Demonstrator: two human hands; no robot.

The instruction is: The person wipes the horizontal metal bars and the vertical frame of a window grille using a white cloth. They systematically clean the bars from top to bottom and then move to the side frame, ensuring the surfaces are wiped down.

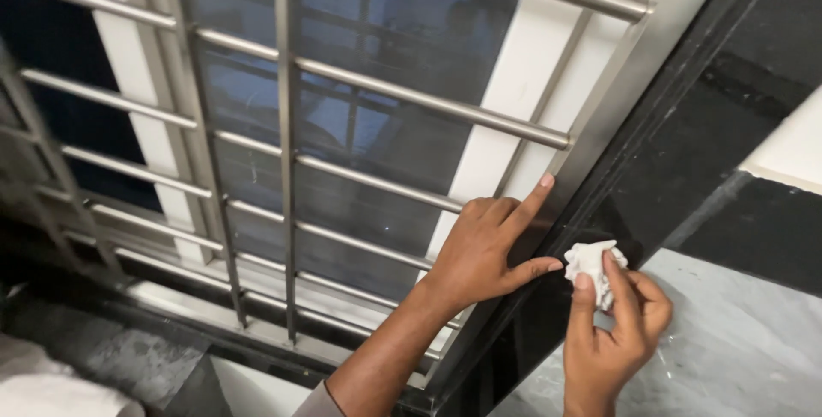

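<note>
Head view, left hand (479, 250) flat on window frame (591, 139), right hand (612, 331) grip pinching crumpled white tissue (591, 265), steel grille bars (428, 102) alongside

gaps between grille bars (411, 96) narrow | glass pane (377, 32) blocks behind | marble sill (736, 340) open

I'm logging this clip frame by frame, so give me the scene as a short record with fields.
place: window with a metal grille and a dark frame
left hand: flat on the frame edge, index finger stretched up along it
right hand: pinching a crumpled white cloth
cloth: held against the dark frame, just right of the left thumb
below: pale marble sill
glass: dark outside, faint reflections
</note>
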